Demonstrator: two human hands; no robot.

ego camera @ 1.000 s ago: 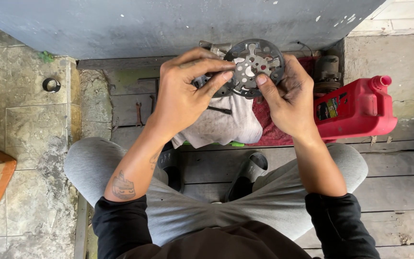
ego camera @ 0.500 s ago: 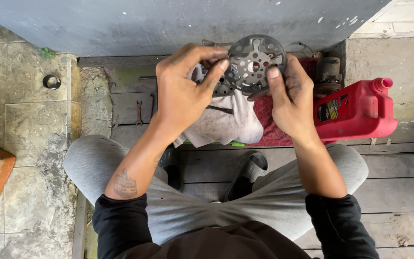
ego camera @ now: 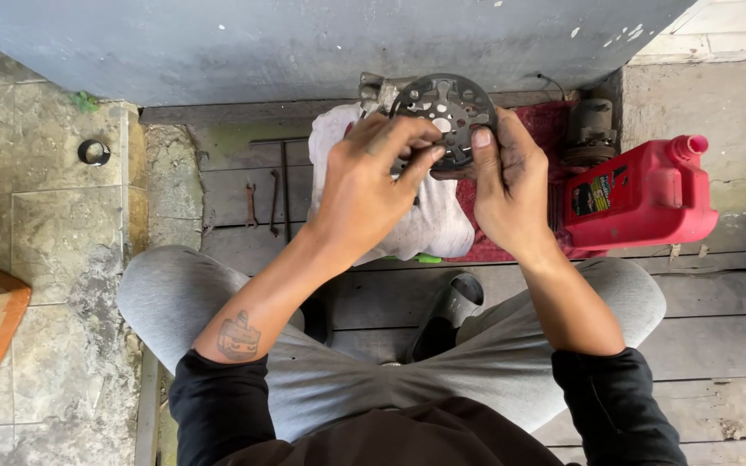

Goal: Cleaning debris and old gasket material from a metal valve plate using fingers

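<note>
A round metal disc with holes is held up between both hands, above a white cloth. The left hand is closed on its lower left edge, fingers curled over the rim. The right hand is closed on the lower right edge, thumb pressed flat on the face. The disc lies just beyond the fingertips of both, its flat face turned toward the camera, neither hand clearly nearer. Both wrists are raised, forearms converging. A red jug stands to the right of the grip.
</note>
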